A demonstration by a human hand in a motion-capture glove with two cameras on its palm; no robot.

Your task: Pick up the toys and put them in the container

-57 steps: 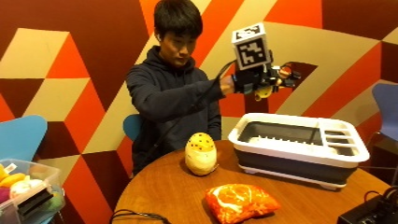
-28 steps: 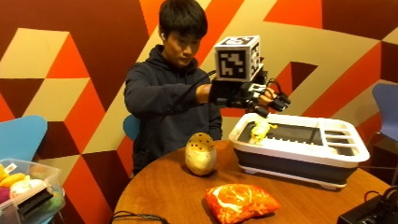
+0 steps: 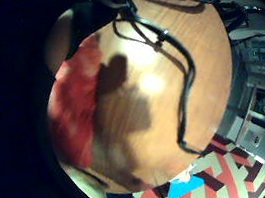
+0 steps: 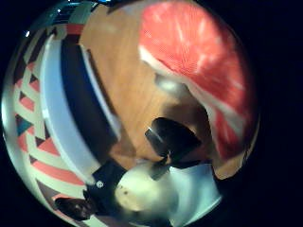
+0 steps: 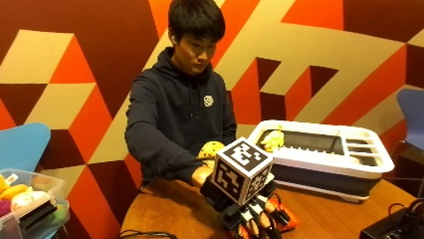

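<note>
We start with the round wooden desk (image 5: pixel 165 214), which carries everything. Next in size is the white and grey container (image 5: pixel 331 154), standing at the far side of the desk, well apart from our working hand; a yellow toy (image 5: pixel 271 140) already lies inside it at one end. A second yellowish toy (image 5: pixel 212 148) shows beside the person's forearm, mostly hidden, so we cannot say exactly what it rests on.

The thing in hand now is the orange-red toy (image 4: pixel 199 61), which lies flat on the desk near the front edge. In the thumb-side palm view it fills much of the picture, with pale streaks across a puffy, rounded surface; in the outside view only a sliver of it shows beneath the fingers. We judge it soft and light, likely to give under the fingers and not to slip, and not fragile. It looks wide, so we would take hold across its bulging middle, fingers on one side and thumb on the other, gathering the soft body instead of pinching an edge.

The gloved right hand (image 5: pixel 255 219) is down over this toy, its fingers (image 5: pixel 265 223) pointing downward at it. Whether the grip has closed on the toy we cannot tell; the fingertips run out of view.
</note>
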